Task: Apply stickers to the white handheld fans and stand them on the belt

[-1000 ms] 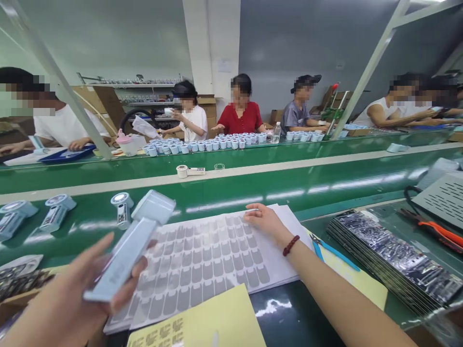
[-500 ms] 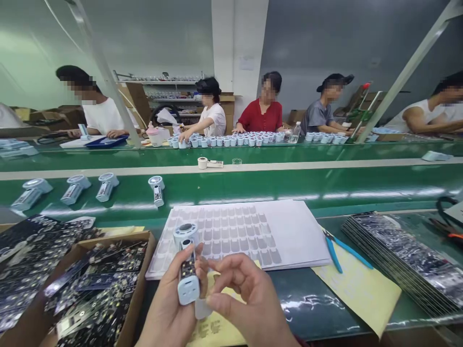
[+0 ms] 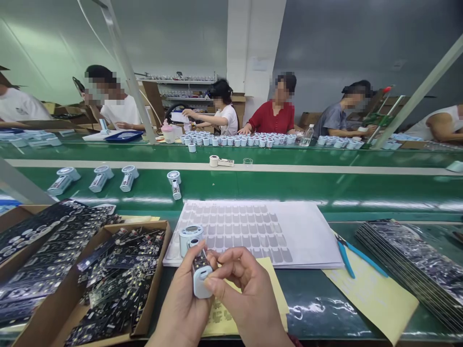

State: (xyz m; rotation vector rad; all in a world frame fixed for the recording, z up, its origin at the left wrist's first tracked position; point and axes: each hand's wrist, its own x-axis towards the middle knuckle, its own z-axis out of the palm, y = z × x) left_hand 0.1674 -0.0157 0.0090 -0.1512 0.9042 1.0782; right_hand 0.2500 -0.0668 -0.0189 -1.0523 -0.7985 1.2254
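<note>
My left hand (image 3: 186, 299) is wrapped round the handle of a light-blue handheld device (image 3: 191, 237), whose round head points away from me. An exposed dark circuit board shows along the handle, and the handle's end with a small slot faces me. My right hand (image 3: 240, 289) is closed in a pinch at that end, thumb against a small pale label (image 3: 202, 288) that lies over the end face. Beyond the device lies a white sheet with rows of grey labels (image 3: 238, 226). Yellow paper (image 3: 267, 277) lies beneath my hands.
A cardboard box of circuit boards (image 3: 164, 250) stands at left, beside more boards. At right are blue-handled pliers (image 3: 365, 260) on yellow paper and a board stack (image 3: 405, 260). Similar devices (image 3: 130, 177) rest on the green belt (image 3: 289, 185). Several co-workers sit opposite behind small cups (image 3: 238, 140).
The label in my right fingers has moved up from below the handle onto its end face, covering the small holes there. The camera view has shifted left.
</note>
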